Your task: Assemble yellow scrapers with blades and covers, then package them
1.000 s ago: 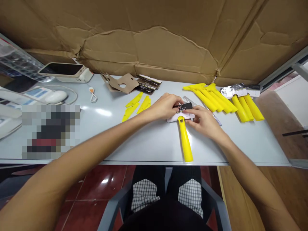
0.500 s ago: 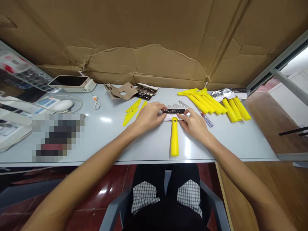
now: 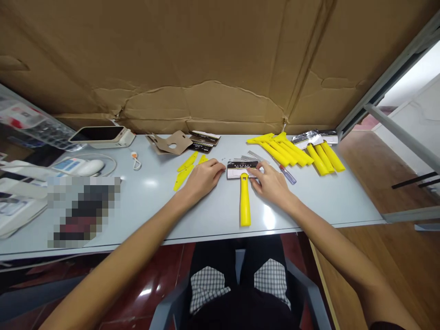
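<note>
A yellow scraper handle (image 3: 245,204) lies on the table, pointing towards me. At its far end a black-and-white printed card (image 3: 235,171) lies crosswise and covers whatever is under it. My right hand (image 3: 273,183) holds the right part of the card between fingers and thumb. Just off the card's left end is my left hand (image 3: 202,178), its fingers drawn together with nothing visible in them. Behind the card lie flat metal blades (image 3: 252,156) and a few tiny screws (image 3: 227,159). A screwdriver (image 3: 288,175) with a clear handle rests beyond my right hand.
Several yellow handles (image 3: 287,151) lie at the back right, beside packaged ones (image 3: 325,158). Flat yellow pieces (image 3: 184,172) and brown cardboard (image 3: 171,142) sit left of centre. Further left are a phone (image 3: 98,134), a short cable (image 3: 135,160) and a power strip (image 3: 24,192).
My left hand has come off the card's left end and moved slightly left. The card shows more fully now, with my right hand still on it. The view has shifted a little.
</note>
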Motion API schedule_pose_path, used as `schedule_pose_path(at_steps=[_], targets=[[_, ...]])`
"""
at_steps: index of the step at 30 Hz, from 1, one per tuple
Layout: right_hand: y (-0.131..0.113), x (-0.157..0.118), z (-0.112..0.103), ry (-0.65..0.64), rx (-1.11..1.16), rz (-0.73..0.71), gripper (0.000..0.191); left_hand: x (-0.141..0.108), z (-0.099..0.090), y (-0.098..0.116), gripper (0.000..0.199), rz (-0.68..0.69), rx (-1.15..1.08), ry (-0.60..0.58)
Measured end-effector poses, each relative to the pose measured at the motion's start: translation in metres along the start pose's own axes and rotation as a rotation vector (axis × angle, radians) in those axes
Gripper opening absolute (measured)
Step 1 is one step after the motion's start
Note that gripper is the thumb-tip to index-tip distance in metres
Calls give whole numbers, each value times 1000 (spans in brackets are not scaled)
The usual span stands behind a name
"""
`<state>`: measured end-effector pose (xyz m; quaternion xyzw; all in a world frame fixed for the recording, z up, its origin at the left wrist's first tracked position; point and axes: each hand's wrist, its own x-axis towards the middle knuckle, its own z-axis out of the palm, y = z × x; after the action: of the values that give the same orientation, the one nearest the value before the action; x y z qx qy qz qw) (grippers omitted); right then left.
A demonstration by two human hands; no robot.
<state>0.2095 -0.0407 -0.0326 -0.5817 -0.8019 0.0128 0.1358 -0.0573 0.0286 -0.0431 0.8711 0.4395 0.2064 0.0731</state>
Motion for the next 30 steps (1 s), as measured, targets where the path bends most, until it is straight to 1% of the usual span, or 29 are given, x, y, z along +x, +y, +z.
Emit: schedule_pose_path(at_steps=[3,6,8,10,13,15,18,23,30], targets=[[-1,-14,-4,29,-12,-9,51,-16,-5,12,35,7,29,46],[2,-36,-4,82,-9,-27,54,-43,-11,32,36,14,42,97],[4,-51,0,94,5,-18,56,-62,-10,43,38,21,30,136],[4,-66,3,48,1,0,62,-80,-5,50,41,-7,33,127],[1,-80,6,-64,-44,22,72,-98,7,54,50,-49,90,46],[-1,-83,7,-106,-69,27,74,-103,14,55,55,-56,134,-5],[-2,-83,8,-118,-88,35,72,-104,18,57,57,-65,177,-45],[-2,-81,10,-107,-99,44,71,-103,18,60,58,-97,181,-28],[-4,-82,10,-116,-114,49,72,-103,19,60,57,-103,176,-24]])
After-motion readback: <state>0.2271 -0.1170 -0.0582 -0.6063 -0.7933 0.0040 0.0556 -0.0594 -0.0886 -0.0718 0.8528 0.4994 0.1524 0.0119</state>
